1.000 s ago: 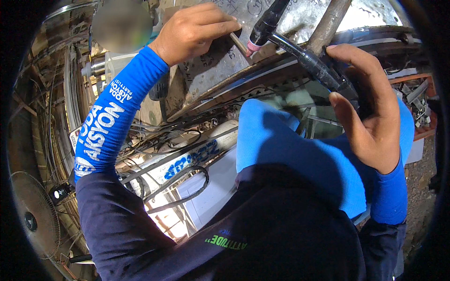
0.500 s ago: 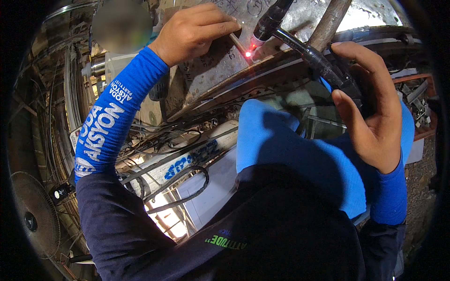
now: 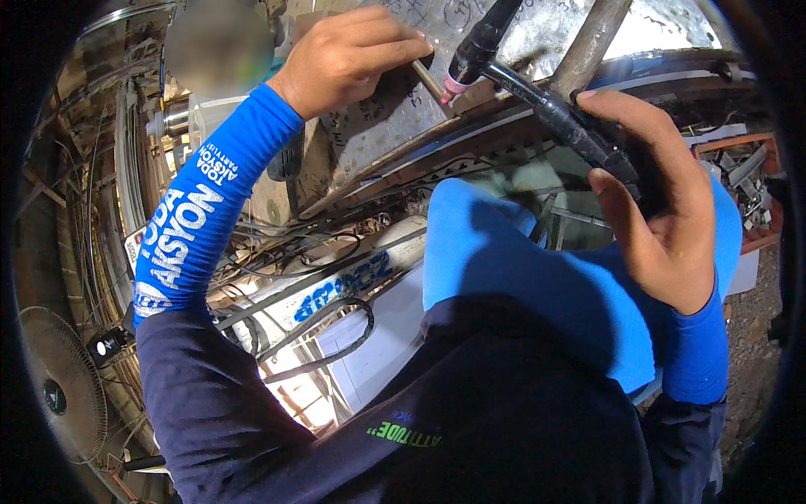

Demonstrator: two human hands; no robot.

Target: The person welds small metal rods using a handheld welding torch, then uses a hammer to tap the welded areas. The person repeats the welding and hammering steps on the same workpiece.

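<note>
My left hand (image 3: 351,52) is pinched on a thin filler rod (image 3: 429,80) near the top of the view, its tip close to the pink nozzle of a black welding torch (image 3: 537,97). My right hand (image 3: 659,197) wraps the torch handle at the right. The nozzle points down at a scratched grey metal plate (image 3: 395,118) with a slanted metal bar (image 3: 592,38) beside it. No arc is lit. Both forearms wear blue sleeves with white lettering on the left one.
A fan (image 3: 59,395) stands at the lower left. Black cables (image 3: 327,336) loop over a white machine casing (image 3: 369,336) below the plate. A crate of metal scraps (image 3: 747,189) sits at the right on gravel ground. Another person is partly visible at the upper left.
A red glow showed at the nozzle tip half a second ago and is now out. Both hands have stayed almost in place.
</note>
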